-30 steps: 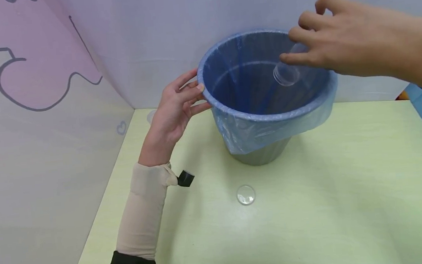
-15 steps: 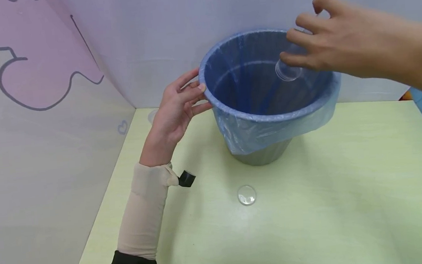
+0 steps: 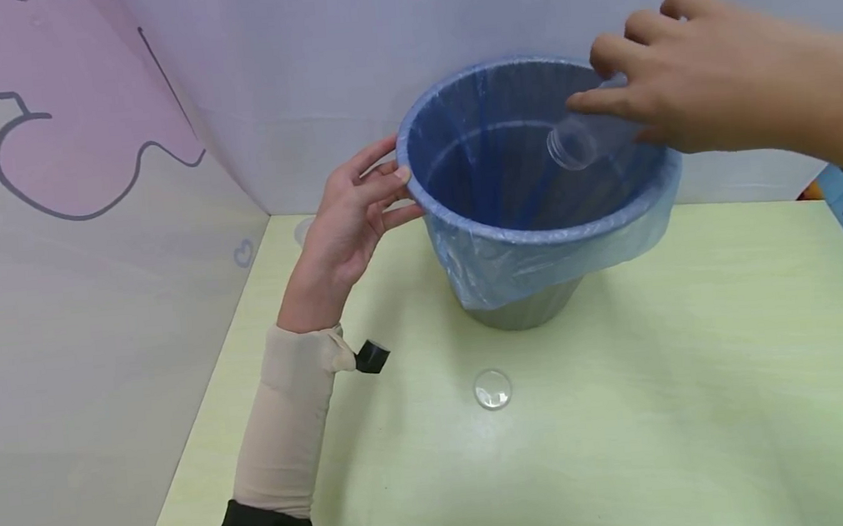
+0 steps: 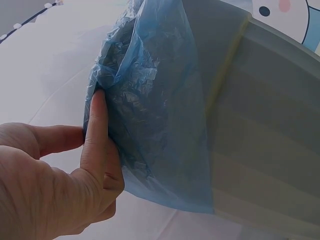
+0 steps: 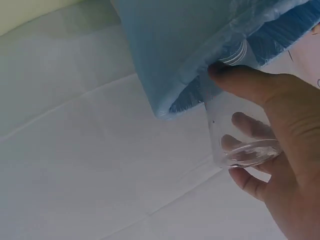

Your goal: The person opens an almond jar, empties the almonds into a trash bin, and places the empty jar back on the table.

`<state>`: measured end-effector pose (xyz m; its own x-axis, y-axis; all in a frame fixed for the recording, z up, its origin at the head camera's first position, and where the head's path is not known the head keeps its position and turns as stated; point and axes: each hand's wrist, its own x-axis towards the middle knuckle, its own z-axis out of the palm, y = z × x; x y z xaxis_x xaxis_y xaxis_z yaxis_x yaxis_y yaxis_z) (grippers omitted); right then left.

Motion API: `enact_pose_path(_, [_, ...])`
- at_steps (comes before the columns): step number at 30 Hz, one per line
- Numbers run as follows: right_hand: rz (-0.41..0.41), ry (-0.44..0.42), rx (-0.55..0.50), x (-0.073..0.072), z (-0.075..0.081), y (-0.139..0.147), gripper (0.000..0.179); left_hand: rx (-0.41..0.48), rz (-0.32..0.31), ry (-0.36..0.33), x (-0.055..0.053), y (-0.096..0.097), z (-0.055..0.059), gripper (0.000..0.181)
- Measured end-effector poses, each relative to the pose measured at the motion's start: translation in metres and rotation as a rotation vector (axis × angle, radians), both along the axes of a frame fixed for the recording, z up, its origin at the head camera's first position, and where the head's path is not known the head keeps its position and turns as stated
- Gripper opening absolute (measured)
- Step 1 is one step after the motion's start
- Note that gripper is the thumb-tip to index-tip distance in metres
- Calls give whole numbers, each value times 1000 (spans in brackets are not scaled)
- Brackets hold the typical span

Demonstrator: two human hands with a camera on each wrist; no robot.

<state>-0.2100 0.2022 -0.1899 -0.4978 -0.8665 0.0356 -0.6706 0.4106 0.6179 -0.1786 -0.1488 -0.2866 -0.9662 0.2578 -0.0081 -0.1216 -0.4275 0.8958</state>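
Near the table's (image 3: pixel 705 405) back edge, our left hand (image 3: pixel 350 215), fingers apart, touches the bin (image 3: pixel 523 307); our right hand (image 3: pixel 702 75) clamps its fingers on a clear jar (image 3: pixel 586 142) tilted above.

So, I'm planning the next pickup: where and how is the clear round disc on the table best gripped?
Probably pinch the clear disc by opposite edges with thumb and finger, from above on the person's side. It lies flat on the table, showing nothing to grab but its rim, and the bin stands beyond it.

Glossy jar (image 5: pixel 223 114), crinkly plastic liner (image 3: pixel 519 263) — shiny, smooth table (image 3: pixel 632 428)
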Motion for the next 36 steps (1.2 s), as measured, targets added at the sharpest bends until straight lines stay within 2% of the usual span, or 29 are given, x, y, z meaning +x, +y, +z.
enact_pose_path(4, [-78,-73,-30,-5,2,2,96,6,1,3,0,0,0,56])
enact_pose_path(10, [-180,-174,-129,-7,1,2,87,9,1,3,-1,0,0,57])
enact_pose_path(13, [-203,-208,-161,-8,1,2,83,8,3,2,-1,0,0,56])
enact_pose_path(18, [-185,-246,-200,-9,1,2,76,4,5,5,-1,-1,1,56])
enact_pose_path(23, [-194,-293,-182,-11,1,0,74,7,3,5,-2,-1,1,56])
enact_pose_path(30, [-262,-365,-127,-12,1,-6,66,9,4,3,-2,-1,0,56])
enact_pose_path(36, [-312,-431,-127,-13,-1,-7,67,8,1,2,-2,-1,0,56])
